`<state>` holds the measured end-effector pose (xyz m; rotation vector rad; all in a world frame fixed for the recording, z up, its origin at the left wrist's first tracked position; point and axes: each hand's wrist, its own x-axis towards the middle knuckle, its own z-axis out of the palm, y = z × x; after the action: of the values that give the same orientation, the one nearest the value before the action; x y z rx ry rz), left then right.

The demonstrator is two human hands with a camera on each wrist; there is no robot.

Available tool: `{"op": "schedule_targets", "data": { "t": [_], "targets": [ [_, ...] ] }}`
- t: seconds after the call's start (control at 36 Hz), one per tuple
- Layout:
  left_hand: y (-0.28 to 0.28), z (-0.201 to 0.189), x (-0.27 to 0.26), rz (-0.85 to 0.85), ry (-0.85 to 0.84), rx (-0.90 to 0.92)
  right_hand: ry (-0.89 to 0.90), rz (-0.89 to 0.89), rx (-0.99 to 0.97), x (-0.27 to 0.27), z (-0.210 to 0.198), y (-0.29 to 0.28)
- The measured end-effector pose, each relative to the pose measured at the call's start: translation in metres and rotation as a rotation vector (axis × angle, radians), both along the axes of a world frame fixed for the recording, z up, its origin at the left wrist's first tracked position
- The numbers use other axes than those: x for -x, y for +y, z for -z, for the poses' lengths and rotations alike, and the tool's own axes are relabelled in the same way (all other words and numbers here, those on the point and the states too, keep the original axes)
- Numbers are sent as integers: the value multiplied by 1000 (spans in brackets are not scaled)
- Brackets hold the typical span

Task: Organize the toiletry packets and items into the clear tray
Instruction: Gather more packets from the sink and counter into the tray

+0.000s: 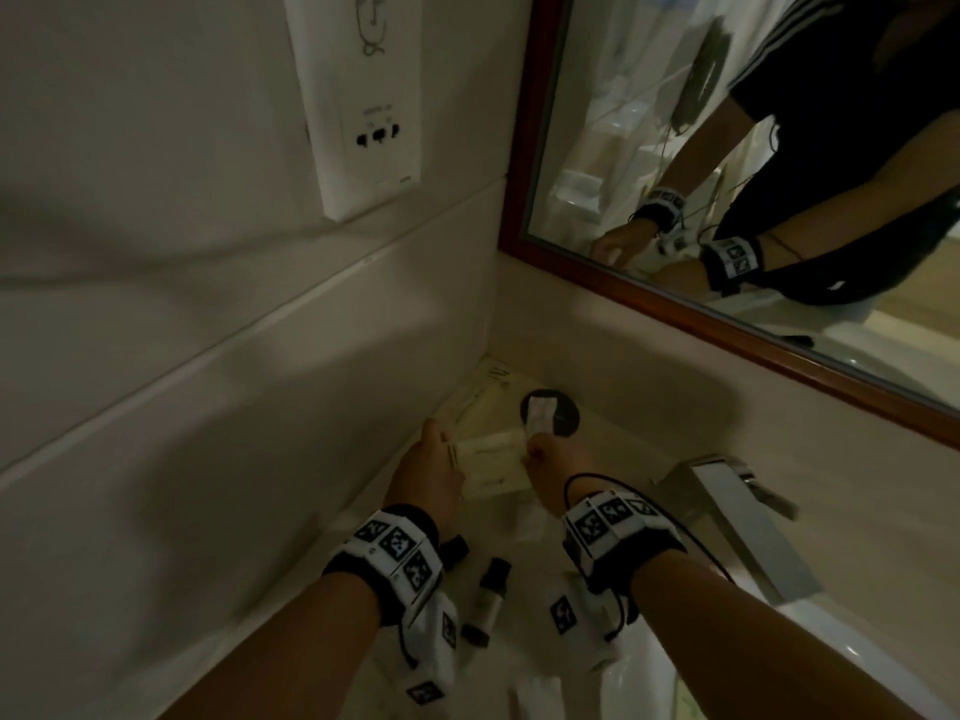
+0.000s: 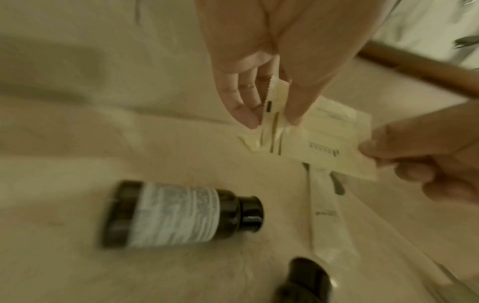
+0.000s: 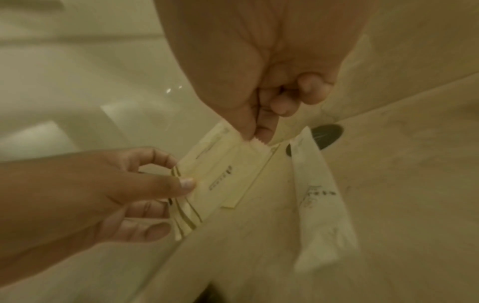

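In the head view, the left hand (image 1: 434,472) and the right hand (image 1: 550,462) meet over the far corner of the beige counter (image 1: 649,439), each holding one end of a small stack of cream packets (image 1: 491,462). Just beyond the hands a white sachet (image 1: 542,414) lies across a dark round disc (image 1: 563,415). Nearer the person, a dark bottle (image 1: 488,597) lies on its side between the wrists. A chrome faucet (image 1: 727,491) stands to the right, a wood-framed mirror (image 1: 675,324) hangs on the far wall, and a white socket plate (image 1: 363,106) sits on the left wall. The clear tray cannot be made out with certainty.

In the left wrist view, the left hand (image 2: 274,61) pinches the serrated left end of the cream packets (image 2: 318,141) between thumb and fingertips, while the right hand (image 2: 427,155) grips the opposite end. Below them a dark bottle with a white label (image 2: 178,214) lies on its side on the counter, a long white sachet (image 2: 329,217) lies to its right, and a second dark bottle's cap (image 2: 305,280) shows at the near edge.

In the right wrist view, the right hand (image 3: 259,82) has its fingers curled, thumb and forefinger nipping the packets' (image 3: 223,174) far edge. The left hand's (image 3: 90,194) thumb presses on top and its fingers curl beneath. A white sachet (image 3: 318,196) lies to the right, its far tip over the dark disc (image 3: 328,134).
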<state>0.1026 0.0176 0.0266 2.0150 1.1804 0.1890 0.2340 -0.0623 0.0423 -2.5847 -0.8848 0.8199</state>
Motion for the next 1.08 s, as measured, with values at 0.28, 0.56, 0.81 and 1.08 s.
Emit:
{"op": "schedule_targets", "data": {
  "t": [0.28,0.56,0.81,1.08],
  "targets": [
    [-59,-29,22,32,-83,0,52,31,25,22,-26,-83],
    [-153,-35,24,163,-109,55,85,225,-2,36,-27,-200],
    [-266,-42,-2,297,-128,25,56,306,-55,22,-37,-324],
    [-400,-45,-38,384,-155,60,39,397,-19,-1,-41,-467]
  ]
}}
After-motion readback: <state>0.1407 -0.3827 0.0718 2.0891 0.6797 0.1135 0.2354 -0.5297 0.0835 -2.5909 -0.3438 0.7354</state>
